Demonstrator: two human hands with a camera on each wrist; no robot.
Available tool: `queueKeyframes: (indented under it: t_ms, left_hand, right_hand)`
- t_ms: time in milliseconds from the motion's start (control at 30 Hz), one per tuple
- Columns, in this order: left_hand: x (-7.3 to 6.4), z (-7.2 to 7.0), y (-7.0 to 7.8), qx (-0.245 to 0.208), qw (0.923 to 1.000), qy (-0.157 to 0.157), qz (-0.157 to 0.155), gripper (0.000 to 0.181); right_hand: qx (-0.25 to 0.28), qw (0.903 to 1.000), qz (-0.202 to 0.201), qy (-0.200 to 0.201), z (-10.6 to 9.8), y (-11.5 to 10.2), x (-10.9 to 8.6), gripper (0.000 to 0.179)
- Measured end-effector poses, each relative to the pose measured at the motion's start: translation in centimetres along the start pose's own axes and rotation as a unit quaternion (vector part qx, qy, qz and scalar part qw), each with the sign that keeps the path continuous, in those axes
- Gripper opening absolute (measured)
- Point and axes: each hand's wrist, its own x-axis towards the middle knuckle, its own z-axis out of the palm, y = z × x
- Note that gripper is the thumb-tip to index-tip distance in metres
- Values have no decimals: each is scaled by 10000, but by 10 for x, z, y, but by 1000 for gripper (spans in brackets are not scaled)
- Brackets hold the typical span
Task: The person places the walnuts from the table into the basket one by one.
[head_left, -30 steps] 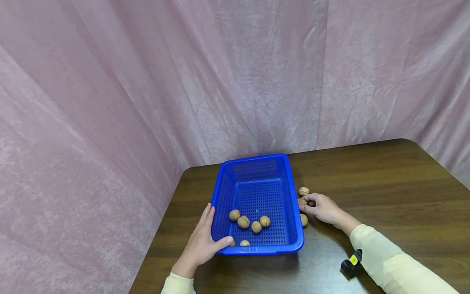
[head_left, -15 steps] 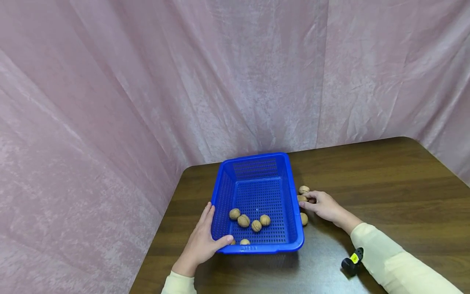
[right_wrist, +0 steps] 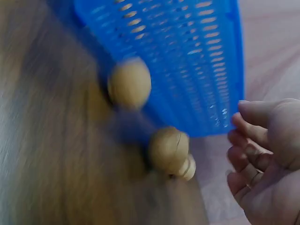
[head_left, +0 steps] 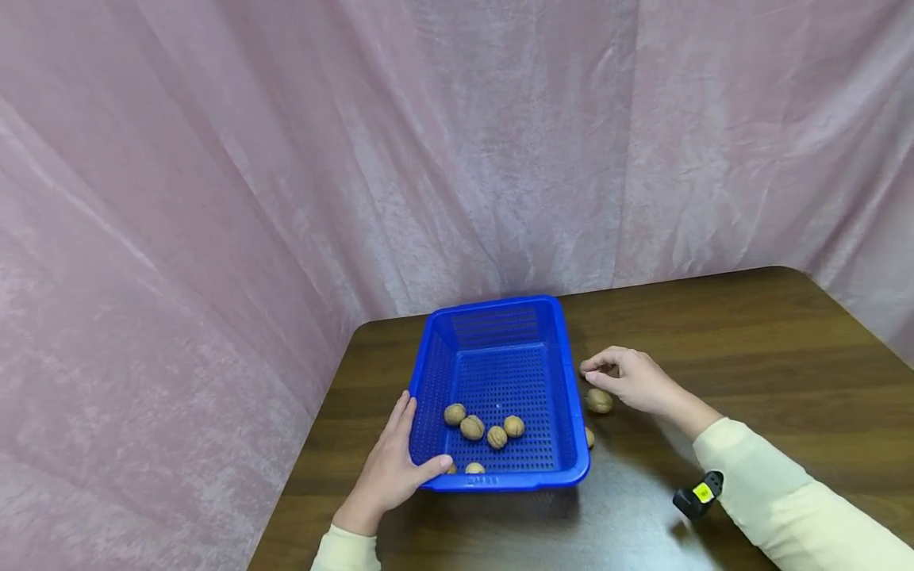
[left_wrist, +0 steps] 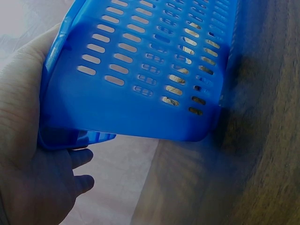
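Note:
A blue perforated plastic basket [head_left: 500, 480] stands on the table with several walnuts [head_left: 472, 428] in its near part. My left hand [head_left: 389, 469] rests on its near left corner, fingers along the left side and thumb over the front rim. Along the outside of the right wall lie three walnuts: one at the near end [head_left: 589, 438], a middle walnut [head_left: 598, 400], and a far walnut [head_left: 584, 369] partly hidden by my fingers. Over these hovers my right hand [head_left: 639, 382], fingers loosely bent. In the right wrist view nothing shows between its thumb and fingertips, apart from the walnuts [right_wrist: 169, 149].
The brown wooden table [head_left: 721, 341] extends to the right. A pink velvet curtain [head_left: 457, 159] hangs behind and to the left. A black device with a yellow label [head_left: 700, 493] is strapped at the right sleeve.
My right hand has let go of the middle walnut and lifted away toward the far one. That middle walnut now sits slightly right of and nearer than before. The left hand stays put.

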Motion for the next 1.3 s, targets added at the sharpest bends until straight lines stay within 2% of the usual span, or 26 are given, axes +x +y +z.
queueKeyframes:
  t_ms: [133,333,500,567,733,867,967,1067,1200,1300]
  left_hand:
    - [-1,-3,-1,4,10000,-40,-24,112]
    - [0,1,0,-39,10000,43,-23,113]
    - [-1,5,-2,-42,9999,-98,-34,113]
    - [-1,6,-2,-33,10000,-58,-14,113]
    - [0,3,-2,42,9999,137,86,112]
    - [-1,2,-1,37,10000,12,-12,114]
    - [-2,3,-1,19,9999,-100,-90,115]
    - [-2,3,0,-1,9999,-73,-70,115]
    - [-1,2,-1,-24,10000,42,40,112]
    - [-1,1,-1,-46,9999,75,79,111]
  right_hand:
    - [-311,9993,-8,-197,0,11,-4,33]
    - [-646,9977,-31,-187,-2,23,-8,47]
    - [-853,9948,212,-506,5,34,-9,47]
    - [-860,9939,299,-618,8,39,-9,46]
    - [-725,9952,238,-620,12,45,-6,40]
    - [-573,9955,359,-666,12,46,-6,35]
    - [-404,9959,503,-630,8,44,-8,35]
    - [-304,9975,503,-391,-1,35,-6,39]
    - [-372,9989,266,-65,-17,12,4,42]
    - [-357,9993,90,-74,-27,-10,16,44]
